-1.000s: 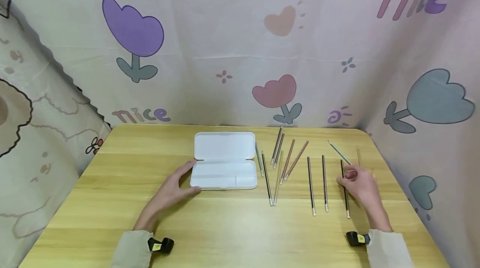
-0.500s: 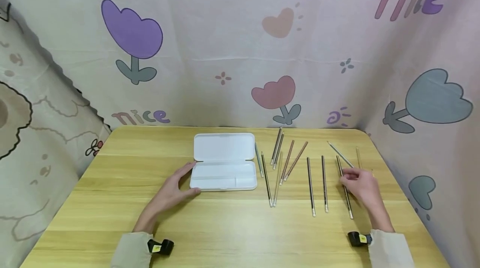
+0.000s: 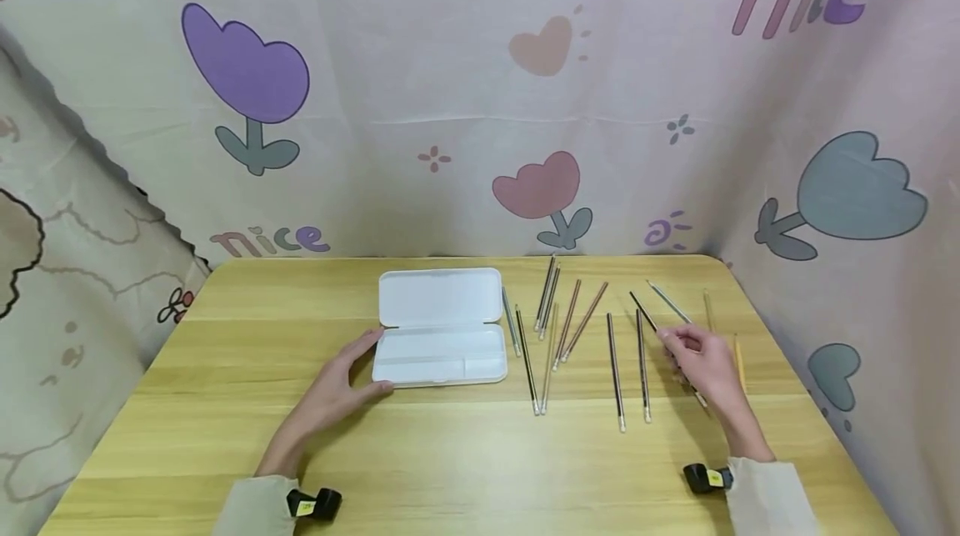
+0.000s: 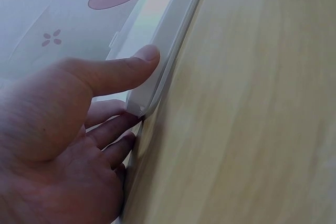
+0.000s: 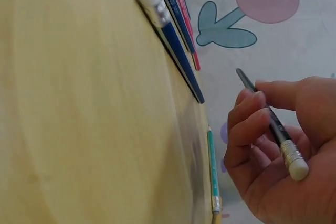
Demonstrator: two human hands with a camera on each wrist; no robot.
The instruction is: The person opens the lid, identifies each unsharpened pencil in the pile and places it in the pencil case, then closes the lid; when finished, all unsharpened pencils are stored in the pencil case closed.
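A white pencil case (image 3: 441, 296) lies open on the table, lid folded back, its tray bare. My left hand (image 3: 326, 398) grips the case's left end, thumb on the front edge and fingers at the end, as the left wrist view shows. My right hand (image 3: 708, 369) pinches a dark pencil (image 5: 276, 128) with a white eraser, lifted off the table and tilted with its eraser end towards the palm. Two dark pencils, the nearer one (image 3: 642, 365) and another (image 3: 615, 373), lie just left of that hand.
Several pencils, including a reddish pencil (image 3: 585, 322) and a black pencil (image 3: 527, 361), lie right of the case. Beyond the right hand are a teal pencil (image 3: 669, 302) and a yellow pencil (image 3: 739, 363). A patterned curtain (image 3: 420, 102) hangs behind the wooden table (image 3: 465, 469).
My right hand has picked the dark pencil up from the table, and its far end has swung left. The left hand keeps its place on the case. The head view has shifted slightly.
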